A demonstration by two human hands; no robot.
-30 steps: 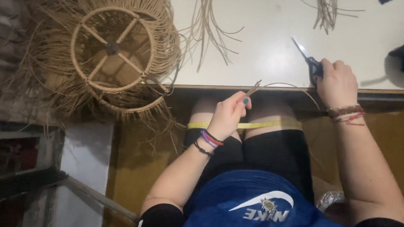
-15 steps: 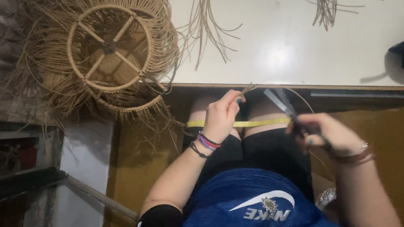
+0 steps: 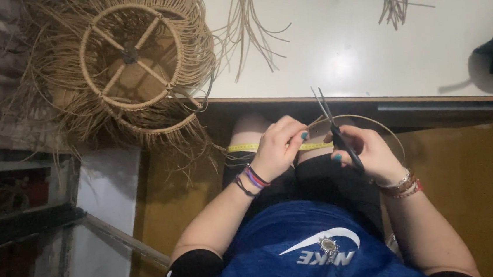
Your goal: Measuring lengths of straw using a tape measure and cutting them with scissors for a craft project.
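Looking down, I see one half-woven rattan basket (image 3: 132, 62) on the white table (image 3: 339, 55), two loose reed bundles beside it. Over my lap, my left hand (image 3: 279, 147) pinches a thin reed (image 3: 374, 119) against one yellow tape measure (image 3: 247, 148); my right hand (image 3: 365, 152) grips one pair of scissors (image 3: 333, 128), blades nearly closed.

**Scissors meet a cane strand over the lap**

The left hand (image 3: 279, 147) pinches a thin cane strand (image 3: 374, 124) above a yellow measuring tape (image 3: 241, 148) laid across the thighs. The right hand (image 3: 365, 152) grips scissors (image 3: 332, 127), blades pointing toward the table's (image 3: 340, 61) near edge. An unfinished wicker basket (image 3: 129, 65) overhangs its left corner.
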